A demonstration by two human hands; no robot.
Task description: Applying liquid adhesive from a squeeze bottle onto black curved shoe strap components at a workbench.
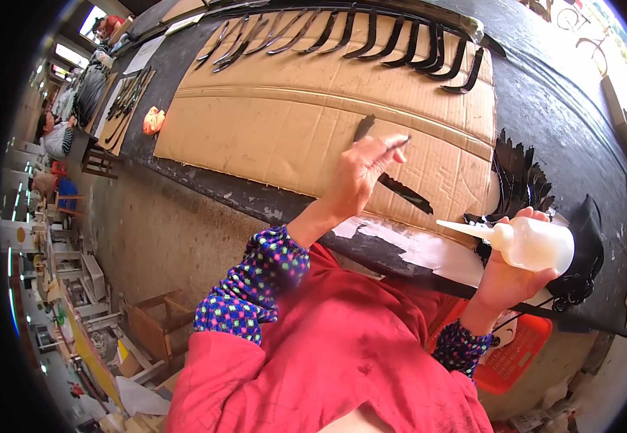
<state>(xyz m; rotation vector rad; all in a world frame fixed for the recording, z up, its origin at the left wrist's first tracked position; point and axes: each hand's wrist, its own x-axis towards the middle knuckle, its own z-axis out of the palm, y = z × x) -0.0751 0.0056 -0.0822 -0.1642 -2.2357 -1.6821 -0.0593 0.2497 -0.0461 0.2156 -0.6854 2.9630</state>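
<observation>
Right hand is gripping a translucent white plastic squeeze bottle with a long nozzle, just off the tan corrugated cardboard sheet's near right corner. Left hand is a blur over the sheet, fingers curled, can't tell if they're pinching anything. Flat black strip shows beside it on the sheet, curved dark strips line the sheet's far edge

Bottle is showing smooth, semi-clear plastic, lightly glossy. Cardboard sheet is looking matt, creased along its folds. Curved black strips are catching light, glossy in places; can't tell material. Tabletop is reading mostly matt, scuffed at the edge. Sleeves are showing printed cloth; red garment is looking like matt, wrinkled cloth. Red basket is reading as smooth plastic, stool as wood.
</observation>
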